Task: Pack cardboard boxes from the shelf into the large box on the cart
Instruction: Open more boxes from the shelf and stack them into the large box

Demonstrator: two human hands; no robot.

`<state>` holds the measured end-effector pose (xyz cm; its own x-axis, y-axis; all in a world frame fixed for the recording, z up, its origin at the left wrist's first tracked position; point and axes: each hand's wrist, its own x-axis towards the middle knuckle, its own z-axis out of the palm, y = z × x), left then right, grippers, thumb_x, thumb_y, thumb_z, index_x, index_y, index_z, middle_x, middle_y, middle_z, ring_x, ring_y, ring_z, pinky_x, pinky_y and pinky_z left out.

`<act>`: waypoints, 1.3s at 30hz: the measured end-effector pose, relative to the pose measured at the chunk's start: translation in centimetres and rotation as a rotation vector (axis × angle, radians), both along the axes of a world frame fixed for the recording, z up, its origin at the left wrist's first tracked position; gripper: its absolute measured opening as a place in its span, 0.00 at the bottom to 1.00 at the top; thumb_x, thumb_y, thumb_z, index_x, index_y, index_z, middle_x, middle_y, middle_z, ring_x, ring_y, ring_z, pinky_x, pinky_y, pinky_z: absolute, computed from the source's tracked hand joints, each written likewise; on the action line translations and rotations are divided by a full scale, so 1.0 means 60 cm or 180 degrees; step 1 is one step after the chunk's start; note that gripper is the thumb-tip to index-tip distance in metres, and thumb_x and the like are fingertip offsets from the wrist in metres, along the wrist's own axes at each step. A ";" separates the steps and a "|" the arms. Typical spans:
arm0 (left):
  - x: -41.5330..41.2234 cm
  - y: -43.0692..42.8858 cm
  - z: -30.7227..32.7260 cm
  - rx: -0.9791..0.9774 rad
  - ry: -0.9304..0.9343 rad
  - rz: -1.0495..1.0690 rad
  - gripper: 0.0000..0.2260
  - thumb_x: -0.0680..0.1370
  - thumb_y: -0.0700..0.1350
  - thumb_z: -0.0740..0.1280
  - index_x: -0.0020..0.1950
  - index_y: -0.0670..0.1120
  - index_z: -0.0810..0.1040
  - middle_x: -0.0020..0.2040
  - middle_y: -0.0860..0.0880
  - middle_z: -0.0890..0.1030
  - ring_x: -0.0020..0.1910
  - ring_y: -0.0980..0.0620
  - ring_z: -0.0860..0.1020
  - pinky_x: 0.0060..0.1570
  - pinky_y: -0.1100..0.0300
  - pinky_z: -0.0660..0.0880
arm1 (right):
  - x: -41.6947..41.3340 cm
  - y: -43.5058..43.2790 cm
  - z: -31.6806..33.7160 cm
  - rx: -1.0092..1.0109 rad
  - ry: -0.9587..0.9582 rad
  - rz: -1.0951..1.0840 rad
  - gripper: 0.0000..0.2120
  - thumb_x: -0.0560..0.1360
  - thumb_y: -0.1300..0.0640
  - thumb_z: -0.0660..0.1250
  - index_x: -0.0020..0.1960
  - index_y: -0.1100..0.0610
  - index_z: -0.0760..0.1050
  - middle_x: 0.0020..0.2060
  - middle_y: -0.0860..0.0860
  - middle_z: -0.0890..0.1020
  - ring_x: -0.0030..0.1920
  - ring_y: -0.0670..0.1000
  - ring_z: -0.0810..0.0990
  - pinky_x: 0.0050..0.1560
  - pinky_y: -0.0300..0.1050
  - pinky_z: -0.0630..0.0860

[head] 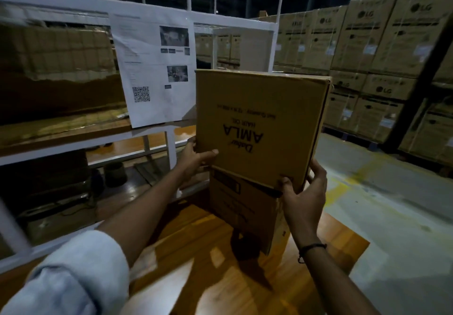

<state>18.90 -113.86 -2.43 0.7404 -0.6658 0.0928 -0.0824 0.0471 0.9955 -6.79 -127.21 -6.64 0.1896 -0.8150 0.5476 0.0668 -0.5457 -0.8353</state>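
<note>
I hold a brown cardboard box (259,123) printed upside down with "AMLA HAIR OIL" in front of me at chest height. My left hand (196,159) grips its lower left corner. My right hand (304,192) grips its lower right corner. Directly beneath it stands a second cardboard box (242,214), taped with a dark strip, on a glossy wooden surface (220,265). The held box touches or hovers just over the top of this lower box; I cannot tell which. The white metal shelf (61,153) runs along the left.
A printed sheet with a QR code (157,69) hangs on the shelf frame. Large brown cartons sit on the upper shelf level (56,69). Stacked LG cartons (367,57) form a wall at the right, beyond a grey concrete floor (380,204).
</note>
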 end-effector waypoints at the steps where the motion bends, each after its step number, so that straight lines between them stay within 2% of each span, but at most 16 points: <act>1: -0.005 0.014 -0.002 -0.0128 0.0028 0.0111 0.38 0.77 0.43 0.75 0.81 0.50 0.56 0.71 0.47 0.70 0.55 0.51 0.79 0.44 0.57 0.82 | 0.000 0.002 -0.002 0.0010 -0.0046 0.0089 0.34 0.77 0.61 0.74 0.77 0.48 0.63 0.73 0.50 0.69 0.71 0.51 0.73 0.65 0.57 0.79; 6: -0.041 0.095 -0.019 -0.0484 -0.0061 0.0729 0.38 0.76 0.41 0.76 0.80 0.49 0.59 0.69 0.50 0.69 0.55 0.55 0.76 0.38 0.63 0.81 | 0.005 0.023 -0.015 0.0041 -0.0264 0.0671 0.33 0.76 0.59 0.75 0.74 0.40 0.65 0.76 0.53 0.68 0.69 0.51 0.76 0.62 0.59 0.80; 8: -0.055 0.139 -0.030 -0.0553 -0.0051 0.0885 0.42 0.70 0.50 0.81 0.77 0.53 0.61 0.71 0.49 0.70 0.60 0.49 0.78 0.43 0.57 0.83 | 0.007 0.045 -0.011 -0.0065 -0.0290 0.0899 0.32 0.77 0.62 0.74 0.75 0.46 0.65 0.73 0.37 0.69 0.70 0.49 0.75 0.64 0.57 0.79; 10: -0.071 0.184 -0.045 -0.0604 -0.0069 0.1034 0.43 0.66 0.55 0.83 0.74 0.55 0.63 0.72 0.49 0.72 0.63 0.45 0.79 0.48 0.52 0.84 | 0.010 0.065 -0.006 -0.0208 -0.0290 0.1122 0.31 0.77 0.65 0.74 0.75 0.55 0.66 0.66 0.20 0.66 0.67 0.46 0.75 0.63 0.49 0.80; 11: -0.082 0.206 -0.051 -0.0645 -0.0095 0.1123 0.41 0.67 0.55 0.83 0.73 0.56 0.64 0.71 0.49 0.72 0.64 0.45 0.78 0.48 0.52 0.83 | 0.013 0.071 -0.007 -0.0248 -0.0309 0.1237 0.30 0.77 0.66 0.73 0.75 0.57 0.66 0.66 0.21 0.66 0.67 0.45 0.76 0.62 0.47 0.81; 14: -0.117 0.268 -0.072 -0.0710 -0.0119 0.1454 0.39 0.64 0.57 0.82 0.69 0.58 0.65 0.70 0.50 0.74 0.65 0.46 0.78 0.54 0.47 0.83 | 0.022 0.086 -0.023 -0.0185 -0.0354 0.1667 0.31 0.78 0.65 0.72 0.76 0.52 0.65 0.70 0.42 0.74 0.69 0.49 0.76 0.62 0.53 0.80; 18: -0.165 0.345 -0.104 -0.0785 -0.0119 0.1930 0.39 0.64 0.57 0.82 0.69 0.57 0.68 0.68 0.52 0.78 0.64 0.49 0.80 0.57 0.45 0.81 | 0.040 0.120 -0.046 -0.0056 -0.0351 0.2075 0.31 0.77 0.65 0.73 0.75 0.52 0.66 0.69 0.41 0.76 0.70 0.50 0.76 0.64 0.54 0.79; 21: -0.197 0.399 -0.128 -0.0706 -0.0162 0.2224 0.37 0.65 0.54 0.82 0.68 0.59 0.68 0.62 0.64 0.80 0.62 0.58 0.80 0.58 0.47 0.80 | 0.050 0.160 -0.059 0.0086 -0.0239 0.2343 0.32 0.76 0.61 0.74 0.74 0.46 0.65 0.68 0.31 0.73 0.70 0.42 0.73 0.63 0.41 0.76; 22: -0.204 0.416 -0.136 -0.0650 -0.0159 0.2354 0.36 0.65 0.54 0.82 0.68 0.60 0.67 0.62 0.66 0.78 0.62 0.60 0.79 0.59 0.48 0.80 | 0.053 0.173 -0.064 0.0137 -0.0207 0.2408 0.32 0.75 0.61 0.74 0.74 0.44 0.65 0.67 0.31 0.72 0.70 0.41 0.73 0.62 0.41 0.76; 24: -0.220 0.447 -0.149 -0.0584 -0.0130 0.2578 0.37 0.67 0.53 0.84 0.69 0.58 0.66 0.64 0.62 0.76 0.62 0.60 0.77 0.60 0.49 0.78 | 0.062 0.201 -0.072 0.0251 -0.0119 0.2539 0.33 0.76 0.61 0.75 0.72 0.40 0.65 0.68 0.31 0.72 0.70 0.40 0.73 0.61 0.40 0.76; 26: -0.235 0.479 -0.159 -0.0543 -0.0078 0.2771 0.38 0.67 0.52 0.82 0.71 0.54 0.65 0.66 0.56 0.75 0.64 0.55 0.77 0.55 0.53 0.79 | 0.069 0.232 -0.081 0.0302 -0.0034 0.2644 0.32 0.76 0.60 0.75 0.71 0.37 0.66 0.66 0.29 0.72 0.68 0.36 0.72 0.57 0.33 0.76; 28: -0.246 0.515 -0.171 -0.0502 -0.0024 0.2839 0.39 0.66 0.53 0.82 0.71 0.56 0.64 0.69 0.52 0.74 0.65 0.49 0.77 0.52 0.51 0.81 | 0.072 0.265 -0.090 0.0329 0.0009 0.2697 0.32 0.76 0.60 0.75 0.70 0.35 0.65 0.64 0.27 0.72 0.66 0.33 0.73 0.53 0.28 0.76; 31: -0.264 0.575 -0.183 -0.0299 -0.0154 0.2879 0.34 0.67 0.54 0.82 0.65 0.63 0.66 0.70 0.51 0.73 0.65 0.48 0.78 0.55 0.44 0.82 | 0.072 0.309 -0.105 0.0392 0.0136 0.2760 0.32 0.76 0.60 0.75 0.74 0.41 0.67 0.66 0.34 0.74 0.67 0.38 0.74 0.54 0.27 0.75; 34: -0.281 0.630 -0.176 -0.0074 -0.0261 0.2985 0.31 0.66 0.59 0.82 0.61 0.68 0.68 0.67 0.55 0.73 0.62 0.53 0.77 0.55 0.49 0.81 | 0.067 0.353 -0.114 0.0417 0.0239 0.2757 0.32 0.76 0.60 0.75 0.76 0.45 0.68 0.68 0.40 0.76 0.68 0.40 0.74 0.56 0.25 0.73; 37: -0.291 0.684 -0.164 0.0104 -0.0399 0.3042 0.33 0.64 0.67 0.75 0.66 0.66 0.68 0.65 0.61 0.74 0.61 0.61 0.76 0.53 0.58 0.77 | 0.065 0.396 -0.111 0.0497 0.0291 0.2746 0.31 0.76 0.58 0.74 0.76 0.45 0.69 0.67 0.40 0.77 0.68 0.40 0.74 0.56 0.25 0.73; 39: -0.294 0.719 -0.159 0.0186 -0.0503 0.3006 0.35 0.65 0.69 0.72 0.70 0.63 0.69 0.66 0.62 0.74 0.63 0.61 0.76 0.58 0.55 0.77 | 0.062 0.423 -0.104 0.0531 0.0253 0.2726 0.30 0.77 0.57 0.74 0.76 0.46 0.69 0.66 0.39 0.77 0.66 0.39 0.76 0.54 0.27 0.75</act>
<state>1.27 -70.70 -12.00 0.9555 0.1926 0.2232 -0.1946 -0.1568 0.9683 -3.04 -101.85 -12.86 0.8056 -0.4433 0.3930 0.3359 -0.2048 -0.9194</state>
